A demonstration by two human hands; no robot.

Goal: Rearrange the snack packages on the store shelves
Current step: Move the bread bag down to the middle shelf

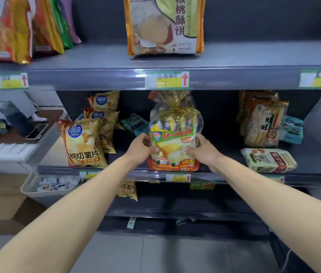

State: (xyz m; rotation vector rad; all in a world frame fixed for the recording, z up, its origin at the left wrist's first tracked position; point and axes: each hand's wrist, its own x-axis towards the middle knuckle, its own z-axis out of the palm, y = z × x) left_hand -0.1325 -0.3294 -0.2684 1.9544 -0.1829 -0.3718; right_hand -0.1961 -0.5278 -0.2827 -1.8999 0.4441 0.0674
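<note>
1. A person's left hand (139,148) and right hand (203,150) grip the lower sides of a ribbon-tied snack bag (175,133), fingers curled onto its front.
2. The clear wrapper looks slick and the bag tall; a loose grip could tip it forward off the middle shelf (61,171).
3. The bag stands upright between both hands, at the shelf's front.
4. A wide sweep could topple the chip bags (84,142) standing near on the left.
</note>
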